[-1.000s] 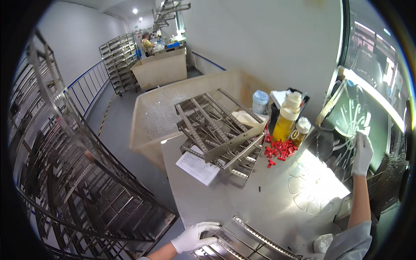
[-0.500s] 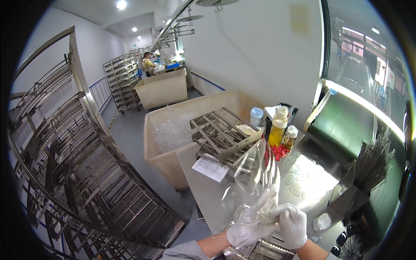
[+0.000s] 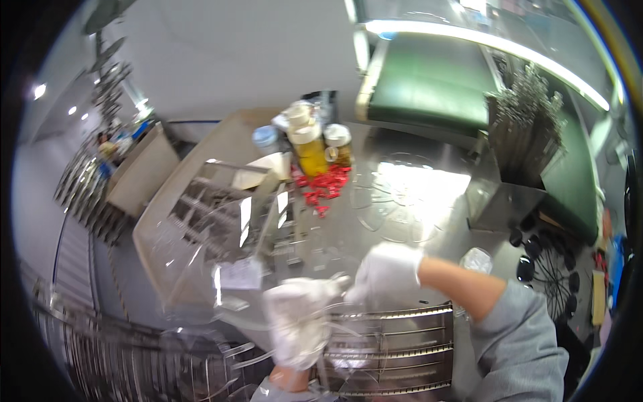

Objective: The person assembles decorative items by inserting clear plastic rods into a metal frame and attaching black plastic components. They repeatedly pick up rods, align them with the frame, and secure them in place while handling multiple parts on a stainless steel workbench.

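My left hand (image 3: 298, 318), in a white glove, is closed around a bunch of clear plastic pieces with thin stems (image 3: 244, 352); motion blurs them. Its fingertips meet my right hand (image 3: 385, 271), also white-gloved, whose fingers are pinched together. Whatever lies in that pinch is hidden. Below both hands is a metal rack (image 3: 395, 352) with toothed bars. Beyond the right hand, a ring of clear lens-shaped pieces (image 3: 375, 211) lies on the shiny metal table (image 3: 335, 234).
Small red pieces (image 3: 325, 184) lie beside a yellow-filled bottle (image 3: 309, 151) and a white-lidded jar (image 3: 338, 144). Stacked metal racks (image 3: 214, 214) stand left, near a beige tub (image 3: 151, 231). Right are a box of thin metal rods (image 3: 522, 134), dark lenses (image 3: 529, 268) and a green conveyor (image 3: 429, 80).
My view has swung right and down toward the table. Both hands stay together at the clear plastic pieces; my right forearm now reaches in from the right, and more of the toothed rack shows.
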Motion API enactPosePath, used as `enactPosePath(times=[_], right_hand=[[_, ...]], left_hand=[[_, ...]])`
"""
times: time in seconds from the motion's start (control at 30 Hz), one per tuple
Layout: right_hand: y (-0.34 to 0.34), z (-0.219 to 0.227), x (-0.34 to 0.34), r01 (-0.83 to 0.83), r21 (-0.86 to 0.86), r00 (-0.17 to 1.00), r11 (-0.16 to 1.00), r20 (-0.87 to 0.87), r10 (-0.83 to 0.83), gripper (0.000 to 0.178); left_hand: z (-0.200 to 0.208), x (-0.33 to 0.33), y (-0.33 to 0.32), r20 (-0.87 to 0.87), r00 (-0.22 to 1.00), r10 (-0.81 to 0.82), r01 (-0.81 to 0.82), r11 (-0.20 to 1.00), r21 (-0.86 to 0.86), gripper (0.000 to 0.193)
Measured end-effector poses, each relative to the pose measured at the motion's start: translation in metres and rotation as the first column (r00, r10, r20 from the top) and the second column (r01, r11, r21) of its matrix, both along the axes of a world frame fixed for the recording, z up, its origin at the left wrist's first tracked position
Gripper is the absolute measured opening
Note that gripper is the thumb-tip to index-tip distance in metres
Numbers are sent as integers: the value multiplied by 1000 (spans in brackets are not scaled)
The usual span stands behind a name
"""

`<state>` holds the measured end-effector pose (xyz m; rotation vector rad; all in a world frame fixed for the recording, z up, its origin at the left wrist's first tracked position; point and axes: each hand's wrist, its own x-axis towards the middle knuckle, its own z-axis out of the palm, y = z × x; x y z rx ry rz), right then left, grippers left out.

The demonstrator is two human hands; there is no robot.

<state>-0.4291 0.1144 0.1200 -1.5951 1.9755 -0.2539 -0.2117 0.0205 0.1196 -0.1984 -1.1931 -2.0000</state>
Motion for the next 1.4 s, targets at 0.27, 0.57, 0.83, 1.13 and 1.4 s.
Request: enactPosePath(times=[0.27,0.57,0.83,1.13,1.4], right_hand=[[-13,-125,-175,611,-133,633,780,-510,-582,40],[26,-14,-70,607,-331,755,723,-45,-654,73],[138,79,151,105,-755,939,648,-139,-314,69],[180,91,212,-84,-886,839,456,-310,-447,62],[206,84,208,-124,-878,783,462,-373,-498,66]], left_hand=[[-1,17,-37,-42,998,-45,50,992,112,38],[1,55,-48,-112,993,-39,56,987,150,40],[20,13,24,-199,906,-374,392,918,58,88],[60,7,87,-333,727,-600,659,746,96,92],[61,15,99,-38,834,-551,552,832,59,102]])
